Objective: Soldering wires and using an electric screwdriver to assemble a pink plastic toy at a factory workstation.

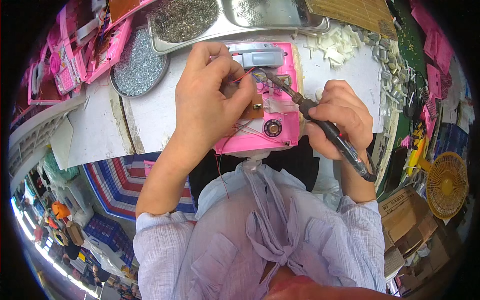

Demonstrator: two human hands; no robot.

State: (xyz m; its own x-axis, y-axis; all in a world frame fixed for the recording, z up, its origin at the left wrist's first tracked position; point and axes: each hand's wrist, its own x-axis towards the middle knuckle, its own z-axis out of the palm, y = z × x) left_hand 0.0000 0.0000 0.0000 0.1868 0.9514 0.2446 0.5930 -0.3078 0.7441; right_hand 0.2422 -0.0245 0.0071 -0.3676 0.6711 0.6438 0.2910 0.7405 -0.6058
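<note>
White table (150,107), metal parts (184,20) heaped beyond left hand (212,92). Pink casing (291,135) lies between hands; likely light, stiff plastic, best held by edges. Left pinches red wire (244,75), probably limp, fragile; right hand (345,117) grips soldering iron (332,134) by handle.

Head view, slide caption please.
Right hand holds a soldering iron over a pink case; left hand holds a red wire.

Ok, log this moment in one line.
left hand: pinching red wire | right hand: gripping soldering iron, tip near red wire | pink housing: brown board, speaker exposed | nearby: dish of silver parts
</note>
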